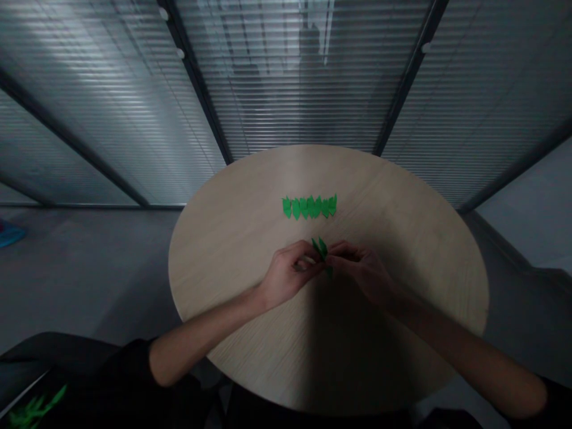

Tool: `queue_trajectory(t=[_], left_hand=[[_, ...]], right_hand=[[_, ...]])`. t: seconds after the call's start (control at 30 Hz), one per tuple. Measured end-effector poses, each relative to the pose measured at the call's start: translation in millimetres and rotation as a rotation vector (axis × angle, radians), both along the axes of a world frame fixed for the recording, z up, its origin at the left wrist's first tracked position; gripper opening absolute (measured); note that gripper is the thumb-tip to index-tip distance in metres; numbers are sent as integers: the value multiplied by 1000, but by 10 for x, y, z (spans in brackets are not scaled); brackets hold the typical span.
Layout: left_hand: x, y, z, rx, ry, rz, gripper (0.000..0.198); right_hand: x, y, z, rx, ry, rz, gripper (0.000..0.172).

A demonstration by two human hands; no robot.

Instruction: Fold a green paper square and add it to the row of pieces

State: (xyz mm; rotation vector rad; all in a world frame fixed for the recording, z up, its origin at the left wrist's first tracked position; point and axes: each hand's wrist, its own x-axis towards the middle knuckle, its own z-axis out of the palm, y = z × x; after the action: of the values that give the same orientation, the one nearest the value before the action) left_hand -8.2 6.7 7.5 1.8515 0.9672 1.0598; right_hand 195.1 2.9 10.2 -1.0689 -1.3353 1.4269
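Note:
Between my two hands, above the middle of the round table [232,238], is a small green piece [322,248] with pointed tips sticking up. My left hand [292,268] pinches it from the left between thumb and fingers. From the right, my right hand [357,268] pinches the same piece, its fingertips close to those of my left hand. Beyond my hands, several similar green pointed pieces [309,207] lie side by side in a row on the wood.
Windows with blinds [295,89] and dark frames stand behind the table. At the lower left are a dark chair [58,345] and more green pieces [38,408]. A blue object [9,234] lies on the floor at the far left.

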Motion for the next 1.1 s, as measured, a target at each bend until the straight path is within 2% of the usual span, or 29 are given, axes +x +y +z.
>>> queue_trajectory(t=[0.13, 0.4, 0.7, 0.93, 1.1], left_hand=[[-1, 8, -8, -24, 4, -24, 18], [-1, 1, 0, 7, 29, -23, 12], [26, -14, 27, -96, -35, -64, 14], [40, -1, 27, -207, -91, -64, 22], [44, 1, 40, -246, -103, -63, 28]], right_hand=[[2, -10, 36, 7, -44, 31, 12], [12, 3, 35, 47, -74, 39, 12], [-33, -46, -49, 243, -127, -97, 7], [-13, -47, -49, 238, -123, -78, 7], [-17, -33, -53, 202, -64, -110, 17]])
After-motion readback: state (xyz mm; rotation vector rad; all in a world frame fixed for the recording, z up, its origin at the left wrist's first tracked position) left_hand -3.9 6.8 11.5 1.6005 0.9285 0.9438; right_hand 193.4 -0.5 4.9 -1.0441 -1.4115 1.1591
